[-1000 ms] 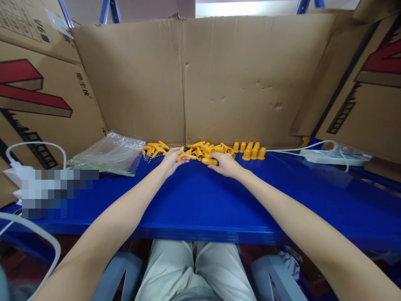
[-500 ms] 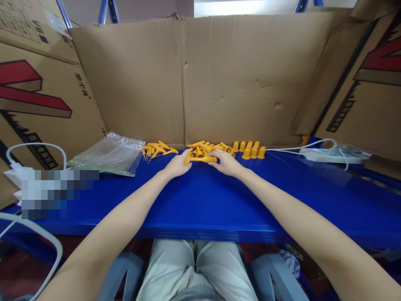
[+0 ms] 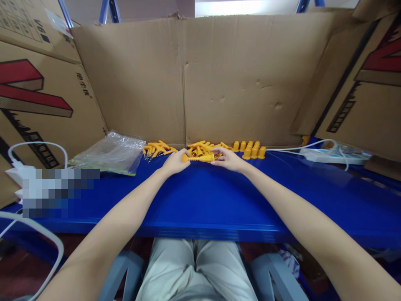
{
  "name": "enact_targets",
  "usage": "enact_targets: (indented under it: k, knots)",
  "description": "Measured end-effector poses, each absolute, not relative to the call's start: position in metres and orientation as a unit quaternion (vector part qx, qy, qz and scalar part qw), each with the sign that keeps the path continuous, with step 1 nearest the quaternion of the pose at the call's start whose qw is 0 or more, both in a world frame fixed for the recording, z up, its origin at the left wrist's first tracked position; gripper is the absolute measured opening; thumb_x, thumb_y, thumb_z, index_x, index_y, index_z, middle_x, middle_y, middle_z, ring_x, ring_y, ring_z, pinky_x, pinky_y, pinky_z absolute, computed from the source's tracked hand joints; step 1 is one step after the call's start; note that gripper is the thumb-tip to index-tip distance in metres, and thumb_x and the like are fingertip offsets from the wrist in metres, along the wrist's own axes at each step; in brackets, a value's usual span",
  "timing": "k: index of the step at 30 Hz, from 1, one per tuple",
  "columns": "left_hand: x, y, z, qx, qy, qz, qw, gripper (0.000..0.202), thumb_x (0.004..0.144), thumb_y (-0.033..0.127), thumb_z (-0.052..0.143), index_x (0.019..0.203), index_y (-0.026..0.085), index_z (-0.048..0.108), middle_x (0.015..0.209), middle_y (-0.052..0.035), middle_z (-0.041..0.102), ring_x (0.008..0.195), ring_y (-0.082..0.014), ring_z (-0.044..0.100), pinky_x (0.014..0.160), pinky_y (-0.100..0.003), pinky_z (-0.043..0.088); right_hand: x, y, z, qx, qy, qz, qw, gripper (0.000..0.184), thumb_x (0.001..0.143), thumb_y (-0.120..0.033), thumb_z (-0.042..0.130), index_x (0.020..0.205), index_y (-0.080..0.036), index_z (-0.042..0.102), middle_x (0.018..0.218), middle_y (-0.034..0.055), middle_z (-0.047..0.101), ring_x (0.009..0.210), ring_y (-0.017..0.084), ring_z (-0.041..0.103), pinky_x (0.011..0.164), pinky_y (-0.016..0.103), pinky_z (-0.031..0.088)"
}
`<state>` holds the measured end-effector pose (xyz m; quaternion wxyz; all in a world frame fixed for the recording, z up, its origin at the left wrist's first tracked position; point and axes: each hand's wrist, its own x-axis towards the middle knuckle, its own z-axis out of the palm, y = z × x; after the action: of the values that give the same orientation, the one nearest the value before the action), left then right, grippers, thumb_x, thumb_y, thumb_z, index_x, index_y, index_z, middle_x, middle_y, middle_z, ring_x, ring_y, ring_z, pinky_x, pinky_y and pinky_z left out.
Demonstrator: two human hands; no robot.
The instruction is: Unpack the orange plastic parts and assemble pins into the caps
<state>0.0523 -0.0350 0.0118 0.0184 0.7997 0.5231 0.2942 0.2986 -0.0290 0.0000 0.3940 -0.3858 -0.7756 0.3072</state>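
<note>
A yellow plastic corkscrew (image 3: 200,159) lies level between my hands, its ribbed shaft to the left and a wider sleeve to the right. My left hand (image 3: 176,162) is closed on its left end, the fingertips partly hiding it. My right hand (image 3: 229,159) has its thumb and fingers curled round the sleeve's right end. Right behind them is a pile of yellow plastic parts (image 3: 200,146), partly covered by my hands. To the left lie several yellow T-shaped handles (image 3: 158,146) with metal spirals. Several yellow cup-shaped caps (image 3: 254,150) stand upright on the right.
A blue table (image 3: 200,200) bears everything, with a cardboard panel (image 3: 238,79) along its back. On the left lie a clear plastic bag (image 3: 106,154) and a white cable (image 3: 37,144). A white power strip (image 3: 336,155) with cables sits at the right.
My right hand has shifted slightly right along the corkscrew to its end, showing more of the wider sleeve. The left hand still holds the other end, slightly farther left.
</note>
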Motion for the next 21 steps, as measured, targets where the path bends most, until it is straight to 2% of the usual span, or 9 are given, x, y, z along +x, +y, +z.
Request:
enact_targets:
  k: [2, 6, 9, 11, 14, 16, 19, 21]
  knots:
    - [0.053, -0.036, 0.012, 0.802, 0.517, 0.298, 0.021, 0.024, 0.069, 0.023, 0.057, 0.094, 0.021, 0.059, 0.068, 0.0018, 0.055, 0.064, -0.0147, 0.05, 0.063, -0.025, 0.038, 0.299, -0.032, 0.002, -0.396, -0.747, 0.362, 0.394, 0.042, 0.076, -0.023, 0.069, 0.114, -0.016, 0.053, 0.102, 0.007, 0.064, 0.075, 0.013, 0.068, 0.082, 0.032, 0.055]
    - [0.054, -0.037, 0.012, 0.803, 0.515, 0.299, 0.03, 0.025, 0.07, 0.024, 0.057, 0.094, 0.02, 0.06, 0.065, 0.002, 0.054, 0.062, -0.015, 0.05, 0.061, -0.025, 0.036, 0.294, -0.038, 0.006, -0.438, -0.688, 0.423, 0.395, 0.026, 0.087, -0.034, 0.058, 0.104, -0.015, 0.056, 0.076, 0.0045, 0.067, 0.058, 0.012, 0.066, 0.062, 0.026, 0.056]
    - [0.054, -0.037, 0.012, 0.803, 0.516, 0.296, 0.038, 0.026, 0.07, 0.025, 0.057, 0.096, 0.02, 0.06, 0.066, 0.0013, 0.055, 0.062, -0.0156, 0.05, 0.061, -0.026, 0.036, 0.291, -0.04, 0.008, -0.455, -0.668, 0.429, 0.403, 0.024, 0.09, -0.037, 0.054, 0.099, -0.015, 0.057, 0.073, 0.0053, 0.068, 0.054, 0.012, 0.065, 0.054, 0.022, 0.053]
    - [0.054, -0.036, 0.012, 0.802, 0.519, 0.294, 0.039, 0.026, 0.071, 0.025, 0.056, 0.095, 0.02, 0.06, 0.066, 0.0012, 0.055, 0.062, -0.0154, 0.05, 0.06, -0.026, 0.035, 0.292, -0.04, 0.009, -0.45, -0.672, 0.431, 0.4, 0.024, 0.09, -0.035, 0.055, 0.103, -0.015, 0.056, 0.075, 0.0055, 0.07, 0.055, 0.012, 0.065, 0.053, 0.022, 0.052]
    - [0.054, -0.035, 0.012, 0.798, 0.527, 0.292, 0.034, 0.024, 0.07, 0.025, 0.056, 0.094, 0.02, 0.059, 0.068, 0.0009, 0.055, 0.063, -0.0153, 0.05, 0.06, -0.025, 0.035, 0.296, -0.039, 0.01, -0.42, -0.692, 0.439, 0.391, 0.039, 0.082, -0.026, 0.067, 0.116, -0.015, 0.051, 0.078, 0.0041, 0.07, 0.058, 0.012, 0.066, 0.058, 0.023, 0.053]
    - [0.053, -0.035, 0.011, 0.799, 0.527, 0.288, 0.033, 0.024, 0.071, 0.025, 0.056, 0.094, 0.02, 0.059, 0.068, 0.0009, 0.055, 0.063, -0.0151, 0.05, 0.06, -0.025, 0.035, 0.298, -0.04, 0.01, -0.405, -0.697, 0.445, 0.39, 0.044, 0.078, -0.023, 0.071, 0.116, -0.015, 0.051, 0.075, 0.0025, 0.07, 0.058, 0.011, 0.065, 0.059, 0.023, 0.053]
    - [0.053, -0.036, 0.011, 0.807, 0.516, 0.284, 0.03, 0.025, 0.07, 0.025, 0.056, 0.094, 0.021, 0.058, 0.068, 0.0013, 0.055, 0.063, -0.0151, 0.05, 0.061, -0.026, 0.035, 0.299, -0.041, 0.01, -0.402, -0.69, 0.462, 0.387, 0.027, 0.08, -0.03, 0.069, 0.099, -0.014, 0.057, 0.07, 0.0031, 0.07, 0.052, 0.01, 0.063, 0.053, 0.02, 0.05]
    - [0.053, -0.036, 0.011, 0.812, 0.509, 0.285, 0.025, 0.024, 0.07, 0.026, 0.057, 0.094, 0.022, 0.058, 0.066, 0.0016, 0.054, 0.063, -0.0156, 0.05, 0.061, -0.026, 0.035, 0.298, -0.041, 0.009, -0.406, -0.683, 0.479, 0.372, 0.029, 0.083, -0.041, 0.064, 0.08, -0.013, 0.058, 0.064, 0.0053, 0.069, 0.045, 0.009, 0.059, 0.045, 0.018, 0.047]
